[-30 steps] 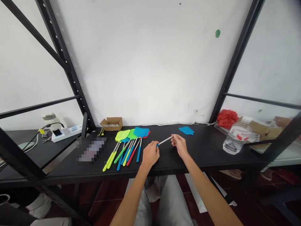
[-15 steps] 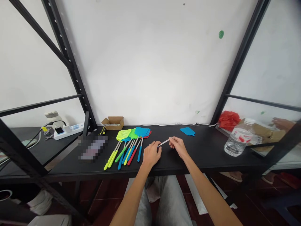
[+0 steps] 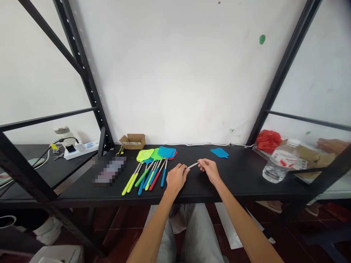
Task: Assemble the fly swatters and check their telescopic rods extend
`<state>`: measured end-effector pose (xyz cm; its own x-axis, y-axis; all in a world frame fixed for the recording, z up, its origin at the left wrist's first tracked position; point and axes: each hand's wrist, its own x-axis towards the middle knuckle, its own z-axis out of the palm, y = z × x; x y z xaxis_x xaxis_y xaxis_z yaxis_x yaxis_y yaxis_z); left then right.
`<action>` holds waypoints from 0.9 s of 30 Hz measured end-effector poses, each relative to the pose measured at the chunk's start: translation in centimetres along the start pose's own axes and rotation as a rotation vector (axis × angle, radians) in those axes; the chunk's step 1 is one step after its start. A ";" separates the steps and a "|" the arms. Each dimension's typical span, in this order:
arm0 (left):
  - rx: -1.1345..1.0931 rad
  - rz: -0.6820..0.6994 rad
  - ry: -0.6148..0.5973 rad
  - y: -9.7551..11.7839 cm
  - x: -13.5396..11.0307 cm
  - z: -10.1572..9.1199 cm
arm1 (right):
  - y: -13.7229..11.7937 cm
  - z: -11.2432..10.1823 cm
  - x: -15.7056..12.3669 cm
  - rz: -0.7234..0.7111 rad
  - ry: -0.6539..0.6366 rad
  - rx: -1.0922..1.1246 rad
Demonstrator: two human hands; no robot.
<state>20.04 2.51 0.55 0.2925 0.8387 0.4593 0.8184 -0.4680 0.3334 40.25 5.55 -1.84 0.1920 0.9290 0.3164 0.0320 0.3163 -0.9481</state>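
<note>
A thin silver fly swatter rod spans the gap between my two hands, just above the black table. My left hand is closed round its left end, and the fingers hide that end. With thumb and fingers my right hand pinches the right end. Behind it lies a loose blue fly swatter head, apart from any rod. Left of my hands several fly swatters lie in an overlapping row, heads toward the wall, grips in yellow, green, blue and red toward me.
A small open cardboard box stands by the wall. A blurred-out flat object lies at the left. On the right are a large water bottle, a red plastic bag and another person's hand. A power strip sits far left.
The view has shifted slightly. Both hands keep hold of the rod, with only a slight shift of the right-hand fingers. The swatters and the loose head stay in place.
</note>
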 end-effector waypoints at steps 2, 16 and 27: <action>0.003 0.004 -0.006 0.0 0.0 0.0 | -0.1 -0.1 0.0 -0.001 -0.014 -0.020; 0.018 0.021 -0.021 -0.1 0.2 0.4 | 0.2 -0.1 0.2 -0.002 -0.041 -0.014; 0.022 -0.003 -0.037 0.0 0.3 0.2 | 0.5 -0.5 0.4 0.032 -0.037 -0.005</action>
<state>20.26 2.84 0.51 0.3073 0.8501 0.4276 0.8301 -0.4592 0.3164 40.85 6.00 -2.21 0.1568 0.9451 0.2866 0.0318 0.2852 -0.9579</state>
